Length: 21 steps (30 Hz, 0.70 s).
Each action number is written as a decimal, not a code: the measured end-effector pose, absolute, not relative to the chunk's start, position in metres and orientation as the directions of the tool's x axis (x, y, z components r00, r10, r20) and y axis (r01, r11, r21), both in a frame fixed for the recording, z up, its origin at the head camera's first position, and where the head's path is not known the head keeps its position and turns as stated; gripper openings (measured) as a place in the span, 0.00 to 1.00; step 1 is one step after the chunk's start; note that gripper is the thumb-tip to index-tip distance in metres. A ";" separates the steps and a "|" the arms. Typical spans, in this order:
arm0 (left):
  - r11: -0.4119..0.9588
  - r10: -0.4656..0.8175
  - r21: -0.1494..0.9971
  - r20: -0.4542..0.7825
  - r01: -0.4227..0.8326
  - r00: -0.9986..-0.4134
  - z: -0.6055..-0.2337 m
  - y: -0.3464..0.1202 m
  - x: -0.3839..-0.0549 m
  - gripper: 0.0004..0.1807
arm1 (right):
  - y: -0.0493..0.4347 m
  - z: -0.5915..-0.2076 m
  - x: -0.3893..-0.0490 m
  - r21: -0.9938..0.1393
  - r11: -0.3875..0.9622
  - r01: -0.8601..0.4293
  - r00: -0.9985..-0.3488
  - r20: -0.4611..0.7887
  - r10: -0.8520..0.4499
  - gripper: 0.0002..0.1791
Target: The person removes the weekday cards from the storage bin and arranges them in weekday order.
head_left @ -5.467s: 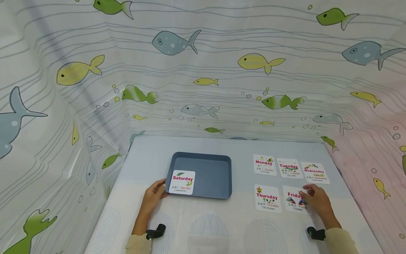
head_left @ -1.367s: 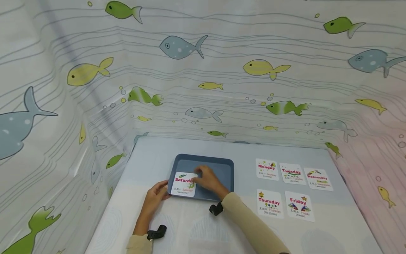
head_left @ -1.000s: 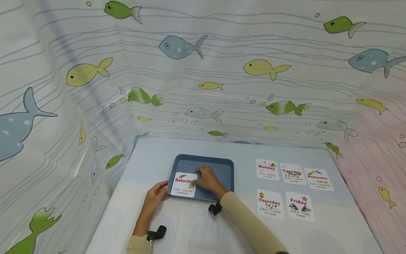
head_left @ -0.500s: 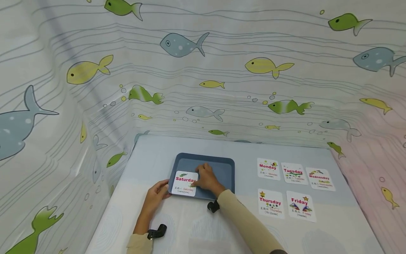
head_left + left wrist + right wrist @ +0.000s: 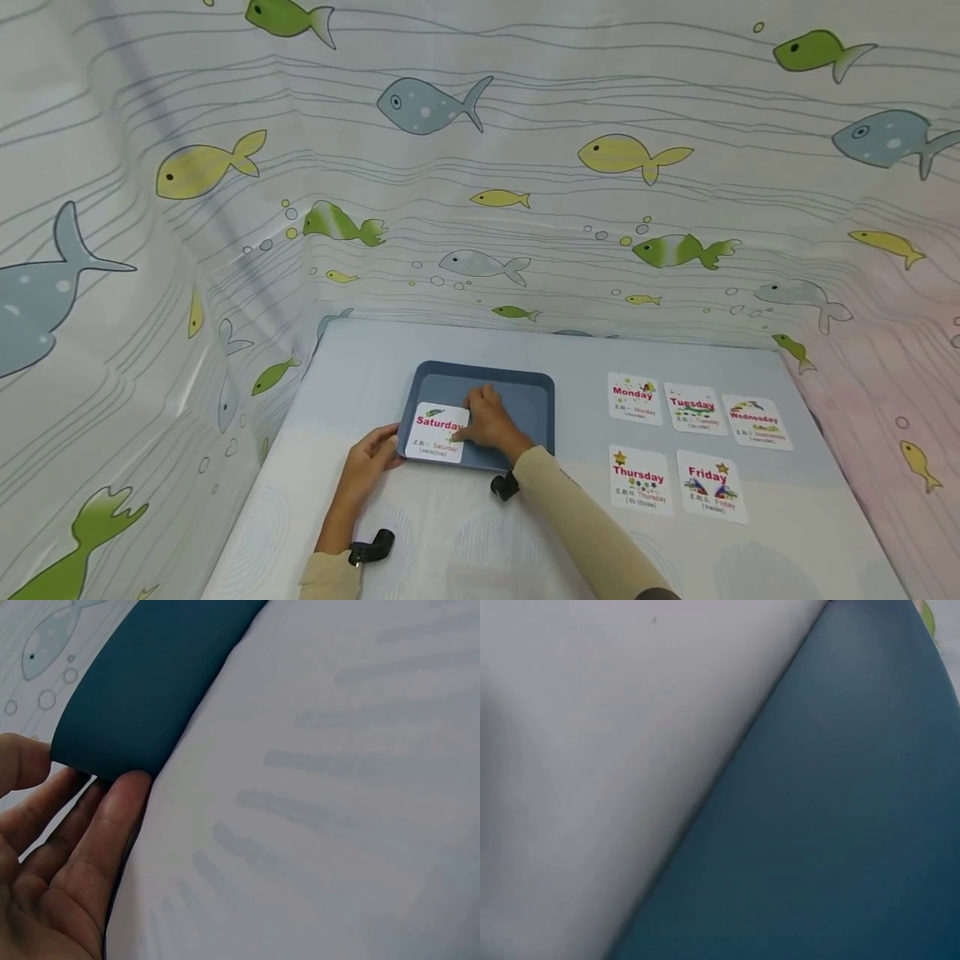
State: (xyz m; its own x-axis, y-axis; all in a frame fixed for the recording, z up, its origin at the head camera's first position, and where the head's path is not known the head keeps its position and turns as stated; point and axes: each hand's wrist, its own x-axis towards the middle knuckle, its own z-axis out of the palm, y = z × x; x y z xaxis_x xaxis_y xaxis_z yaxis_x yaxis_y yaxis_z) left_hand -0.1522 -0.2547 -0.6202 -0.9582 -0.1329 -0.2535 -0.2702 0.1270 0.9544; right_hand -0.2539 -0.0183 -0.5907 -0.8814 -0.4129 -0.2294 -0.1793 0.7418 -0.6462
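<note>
My left hand (image 5: 366,467) grips the near-left corner of a blue-grey tray (image 5: 517,377). In the left wrist view, the thumb and fingers of that hand (image 5: 75,862) meet at the end of the tray's wall (image 5: 150,682). A white "Saturday" card (image 5: 431,432) is in the tray's near-left part. My right hand (image 5: 491,425) pinches this card's right edge, its thumb over the lower right part; the other fingertips are partly hidden. The right wrist view holds only the tray's side (image 5: 817,795) and the pale tablecloth, with no hand visible.
Right of the tray lie the Monday (image 5: 634,398), Tuesday (image 5: 695,409) and Wednesday (image 5: 756,422) cards in a row. Nearer are the Thursday (image 5: 641,480) and Friday (image 5: 711,486) cards. A fish-print curtain (image 5: 555,75) surrounds the table (image 5: 360,358).
From among the cards on the right, my right hand has crossed to the Saturday card in the tray. Over the last second it barely moves. My left hand stays at the tray corner.
</note>
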 end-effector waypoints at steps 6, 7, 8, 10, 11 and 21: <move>0.139 -0.139 0.954 -0.245 -0.264 -0.960 -0.621 -0.254 -0.152 0.21 | -0.017 -0.593 -0.252 -0.645 0.736 -0.206 -0.885 -0.198 -0.421 0.33; 0.140 -0.140 0.954 -0.245 -0.264 -0.959 -0.620 -0.254 -0.153 0.21 | -0.017 -0.593 -0.252 -0.646 0.733 -0.211 -0.885 -0.191 -0.424 0.33; 0.139 -0.140 0.954 -0.245 -0.265 -0.959 -0.620 -0.254 -0.153 0.21 | -0.017 -0.594 -0.252 -0.646 0.732 -0.218 -0.885 -0.186 -0.427 0.33; 0.141 -0.141 0.954 -0.247 -0.266 -0.959 -0.620 -0.254 -0.153 0.21 | -0.017 -0.594 -0.252 -0.647 0.727 -0.230 -0.884 -0.174 -0.434 0.33; 0.141 -0.141 0.953 -0.248 -0.267 -0.958 -0.620 -0.254 -0.153 0.21 | -0.016 -0.594 -0.251 -0.646 0.727 -0.234 -0.883 -0.171 -0.436 0.33; 0.163 -0.149 0.946 -0.256 -0.279 -0.955 -0.614 -0.250 -0.152 0.20 | -0.016 -0.596 -0.247 -0.629 0.738 -0.246 -0.891 -0.153 -0.427 0.33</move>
